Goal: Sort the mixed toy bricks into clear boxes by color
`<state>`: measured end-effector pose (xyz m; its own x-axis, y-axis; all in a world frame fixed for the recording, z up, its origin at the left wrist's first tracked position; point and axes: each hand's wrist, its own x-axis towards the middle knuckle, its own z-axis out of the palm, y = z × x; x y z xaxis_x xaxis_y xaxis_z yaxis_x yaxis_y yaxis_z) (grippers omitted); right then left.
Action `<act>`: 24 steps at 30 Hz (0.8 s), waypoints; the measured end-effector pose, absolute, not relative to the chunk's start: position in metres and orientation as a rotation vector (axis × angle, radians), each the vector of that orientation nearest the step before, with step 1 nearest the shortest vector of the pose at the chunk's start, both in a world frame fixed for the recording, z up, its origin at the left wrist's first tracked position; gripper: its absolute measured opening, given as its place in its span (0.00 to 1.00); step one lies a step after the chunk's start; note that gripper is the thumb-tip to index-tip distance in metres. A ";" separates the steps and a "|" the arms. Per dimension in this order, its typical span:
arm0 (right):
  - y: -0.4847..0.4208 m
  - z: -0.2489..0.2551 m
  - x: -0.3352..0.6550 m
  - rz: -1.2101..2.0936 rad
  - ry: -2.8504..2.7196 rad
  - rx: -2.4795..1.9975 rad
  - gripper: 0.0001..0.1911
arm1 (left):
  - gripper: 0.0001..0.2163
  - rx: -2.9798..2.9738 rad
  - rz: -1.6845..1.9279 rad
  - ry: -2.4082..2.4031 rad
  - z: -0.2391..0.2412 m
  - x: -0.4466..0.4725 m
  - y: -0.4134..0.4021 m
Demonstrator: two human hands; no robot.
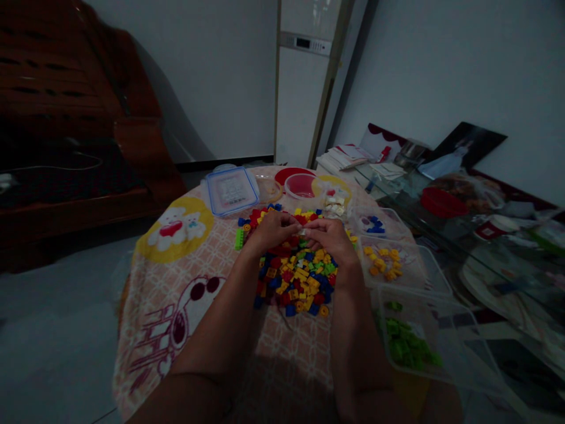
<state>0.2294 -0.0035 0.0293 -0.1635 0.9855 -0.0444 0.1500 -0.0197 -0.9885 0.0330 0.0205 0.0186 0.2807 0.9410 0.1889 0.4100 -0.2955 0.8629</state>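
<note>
A heap of small toy bricks point(300, 277), red, yellow, blue and green, lies on a patterned cloth point(185, 277) over a small round table. My left hand point(270, 228) and my right hand point(330, 235) meet above the far side of the heap, fingers curled and pinched together around a small piece that I cannot make out. Both forearms reach in from the bottom of the view.
Clear plastic tubs stand to the right: one with green bricks point(408, 347), one with yellow bricks point(383, 262), one with blue bricks point(375, 225). A tub lid point(232, 189) and red-rimmed bowls point(300, 184) lie behind. A cluttered glass table point(485, 235) is on the right, dark furniture on the left.
</note>
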 end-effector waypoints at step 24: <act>0.023 0.015 0.251 0.864 -0.870 -1.186 0.09 | 0.18 2.113 0.135 1.486 0.035 -0.005 0.011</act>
<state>0.2512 0.0231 0.0146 0.4134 0.9044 0.1056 -0.0993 0.1600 -0.9821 -0.0052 0.0108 0.0351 0.3843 0.8958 -0.2235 0.8407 -0.2395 0.4856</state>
